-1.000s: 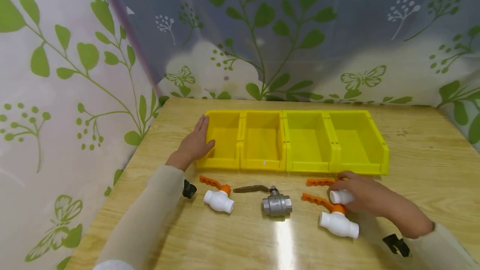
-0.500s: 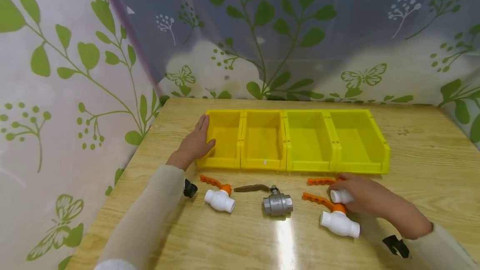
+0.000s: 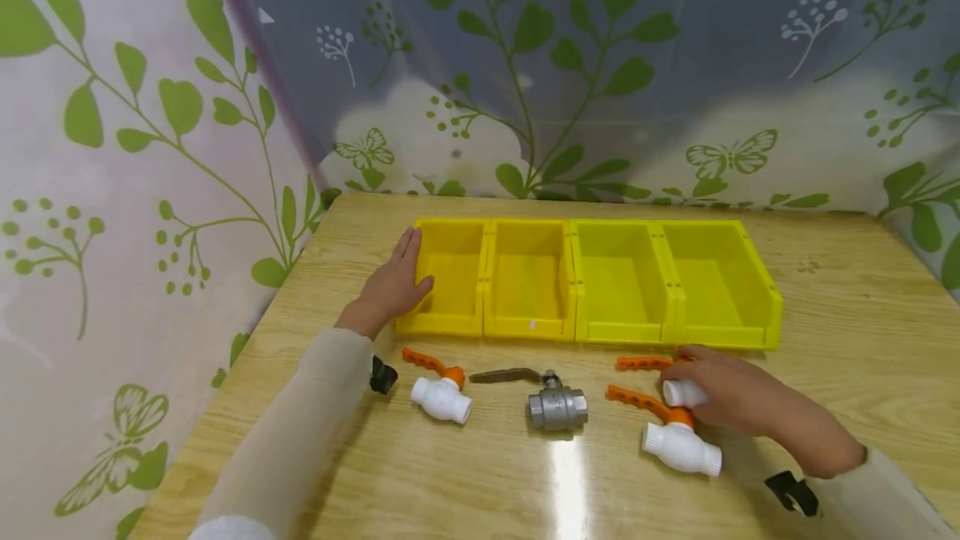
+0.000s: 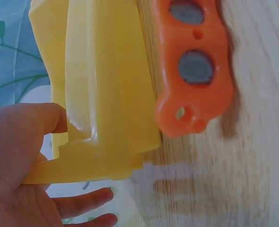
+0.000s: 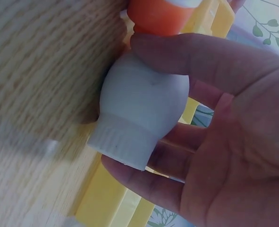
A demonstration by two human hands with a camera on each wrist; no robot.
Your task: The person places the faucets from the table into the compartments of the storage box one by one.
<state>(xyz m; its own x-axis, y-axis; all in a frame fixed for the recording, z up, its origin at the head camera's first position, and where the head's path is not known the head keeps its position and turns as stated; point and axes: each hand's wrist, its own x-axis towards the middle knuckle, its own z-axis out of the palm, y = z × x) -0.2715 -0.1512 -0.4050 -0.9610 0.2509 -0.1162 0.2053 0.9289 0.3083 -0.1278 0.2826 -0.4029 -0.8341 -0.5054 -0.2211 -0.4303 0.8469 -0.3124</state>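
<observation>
white valve [image 3: 682,393] in right hand [image 3: 738,397], leftmost yellow bin [image 3: 452,273] touching left hand [image 3: 392,283]

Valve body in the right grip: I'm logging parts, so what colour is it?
White; the valve body shows best in the right wrist view.

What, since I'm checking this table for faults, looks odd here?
A small white speck on the front of the second yellow bin from the left: the other bins' fronts show none. I can't tell whether it's damage or a scrap. The metal valve also differs from the white valves around it. Nothing looks spilled.
</observation>
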